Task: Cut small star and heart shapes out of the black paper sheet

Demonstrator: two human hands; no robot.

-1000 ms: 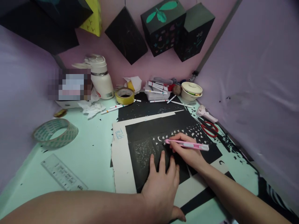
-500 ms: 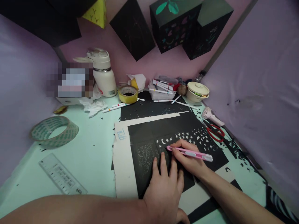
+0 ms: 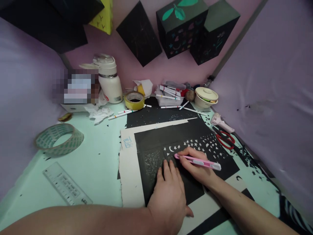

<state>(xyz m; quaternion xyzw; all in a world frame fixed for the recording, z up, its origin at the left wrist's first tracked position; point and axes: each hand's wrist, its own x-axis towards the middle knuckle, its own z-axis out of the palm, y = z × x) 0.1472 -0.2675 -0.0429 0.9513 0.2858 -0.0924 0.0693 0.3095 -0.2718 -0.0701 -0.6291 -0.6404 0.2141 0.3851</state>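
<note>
Lays the left hand (image 3: 168, 192) flat on the black card (image 3: 153, 141), near the middle of the bench (image 3: 102, 176), with the fingers almost straight and close side by side, grasping nothing. Grips a pink cutter (image 3: 202, 162) in the right hand (image 3: 197, 168), with the fingers closed round it much like round a pencil, just to the right of the left hand. Points the cutter's left end down at the card, near a row of small cut-out stars (image 3: 192, 143) and a cut-out crescent (image 3: 171, 149); cannot tell whether the blade touches, being too small to see. Bears faint pale drawn marks on the left part of the card, and many cut-out shapes on the right part. Has a pale sheet (image 3: 130, 182) lying under the card and jutting out along the left and near sides. At left on the bench, has a clear ruler (image 3: 66, 182) near and a greenish tape roll (image 3: 46, 143) beyond it. Farther off, has a white flask (image 3: 110, 86), crumpled tissue (image 3: 100, 115), a yellow tape roll (image 3: 134, 104), a clear tray (image 3: 171, 101) of white pens and a lidded cream bowl (image 3: 206, 94). At right, has red-handled scissors (image 3: 225, 140) beside small black scraps (image 3: 254, 173). Above the far side, has dark boxes (image 3: 182, 31) in front of a pink wall (image 3: 127, 68)
</note>
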